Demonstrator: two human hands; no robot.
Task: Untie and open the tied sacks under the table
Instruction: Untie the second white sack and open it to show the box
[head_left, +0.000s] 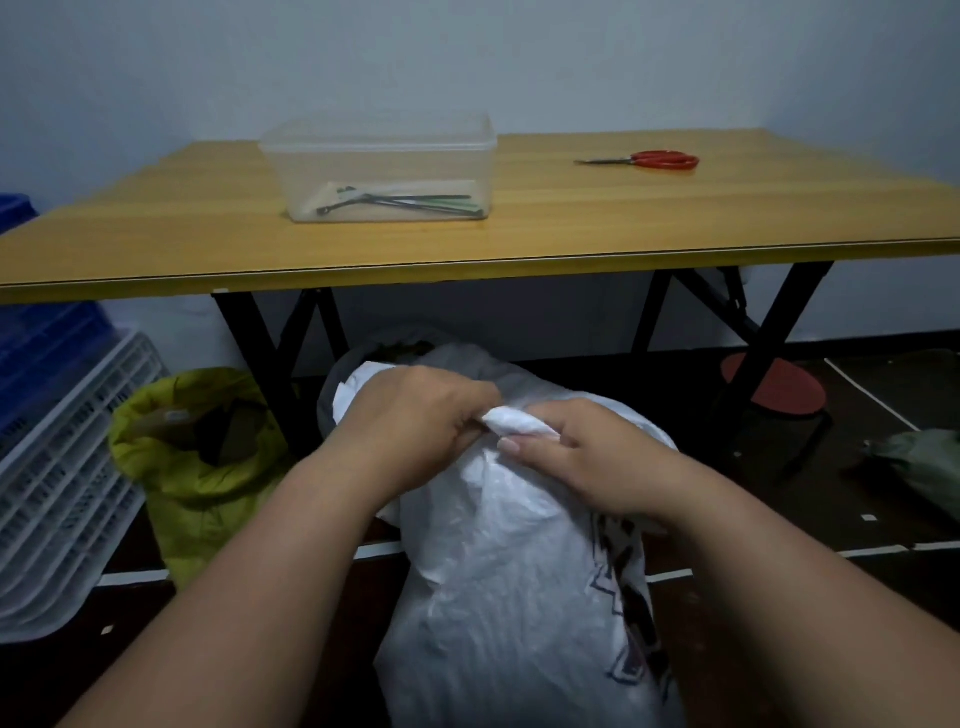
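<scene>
White sack (498, 571), yellow sack (192, 467) beside, table (571, 228) above

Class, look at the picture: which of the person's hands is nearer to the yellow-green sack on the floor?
Left. The left hand grips the white sack's bunched neck just right of the yellow-green sack; the right hand grips the same neck farther right.

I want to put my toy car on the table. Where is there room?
The table has bare wood between the clear box and the red scissors, and along the front edge. Under it is crowded: both hands grip the white sack, beside the yellow sack.
</scene>
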